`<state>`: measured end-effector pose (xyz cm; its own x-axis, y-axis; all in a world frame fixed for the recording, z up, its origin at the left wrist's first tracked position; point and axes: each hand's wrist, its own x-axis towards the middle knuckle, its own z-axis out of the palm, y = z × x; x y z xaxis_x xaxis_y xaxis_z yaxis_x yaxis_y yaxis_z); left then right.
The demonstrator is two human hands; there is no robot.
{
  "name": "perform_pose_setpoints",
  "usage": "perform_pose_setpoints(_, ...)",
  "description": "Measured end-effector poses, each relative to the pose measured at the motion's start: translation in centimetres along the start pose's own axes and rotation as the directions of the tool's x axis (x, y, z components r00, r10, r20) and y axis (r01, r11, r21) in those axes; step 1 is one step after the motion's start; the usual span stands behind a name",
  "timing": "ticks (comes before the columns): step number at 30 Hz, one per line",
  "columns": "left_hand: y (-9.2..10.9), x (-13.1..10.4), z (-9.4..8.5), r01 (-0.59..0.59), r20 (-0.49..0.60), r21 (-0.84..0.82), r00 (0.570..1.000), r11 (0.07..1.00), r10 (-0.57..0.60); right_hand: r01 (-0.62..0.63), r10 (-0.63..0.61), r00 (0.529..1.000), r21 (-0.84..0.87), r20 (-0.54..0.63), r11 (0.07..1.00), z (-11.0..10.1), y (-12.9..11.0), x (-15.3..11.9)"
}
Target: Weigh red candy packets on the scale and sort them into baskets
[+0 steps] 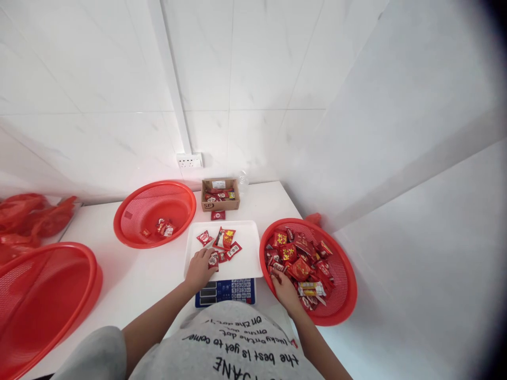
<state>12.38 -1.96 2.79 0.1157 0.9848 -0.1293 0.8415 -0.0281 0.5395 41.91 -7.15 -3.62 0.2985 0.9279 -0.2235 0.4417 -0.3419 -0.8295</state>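
Note:
My left hand rests on the left part of a white scale tray, its fingers closed at a small red snack packet. Several more packets lie just beyond it, among them a red and yellow packet. Inside the near left rim of a round red basket, my right hand has its fingers curled on a small red packet. Its fingertips are partly hidden among the snacks. Red packets and a yellow and white packet fill much of this basket.
The scale's blue keypad sits in front of the tray. Behind stand a cardboard box of packets and a red packet. Two red baskets are on the left, beside red plastic bags. A wall socket is behind.

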Motion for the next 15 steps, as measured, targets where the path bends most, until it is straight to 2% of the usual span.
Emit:
perform_pose_setpoints(6, 0.6, 0.0, -0.4, 0.113, 0.038, -0.178, 0.993, 0.978, -0.108, 0.036, -0.036, 0.999, 0.001, 0.008, 0.999, -0.4, -0.5, -0.4)
perform_pose_setpoints(8, 0.8, -0.2, -0.7, 0.151, 0.055, -0.249, 0.988, 0.957, -0.141, 0.051, -0.051, 0.998, -0.003, -0.022, 0.999, -0.6, -1.1, -0.8)
perform_pose_setpoints(12, 1.8, -1.1, -1.4, 0.199, 0.106, -0.407, 0.980, 0.892, -0.171, 0.177, -0.177, 0.976, -0.010, -0.124, 0.984, -1.0, -3.8, -2.4)
perform_pose_setpoints(14, 2.8, -1.7, -1.7, 0.201, 0.147, -0.484, 0.978, 0.852, -0.147, 0.222, -0.220, 0.972, 0.015, -0.081, 0.975, -0.9, -5.7, -3.4)
perform_pose_setpoints(15, 3.4, -2.0, -1.7, 0.210, 0.183, -0.545, 0.975, 0.811, -0.129, 0.218, -0.217, 0.976, 0.041, -0.018, 0.975, -0.8, -6.6, -3.8)
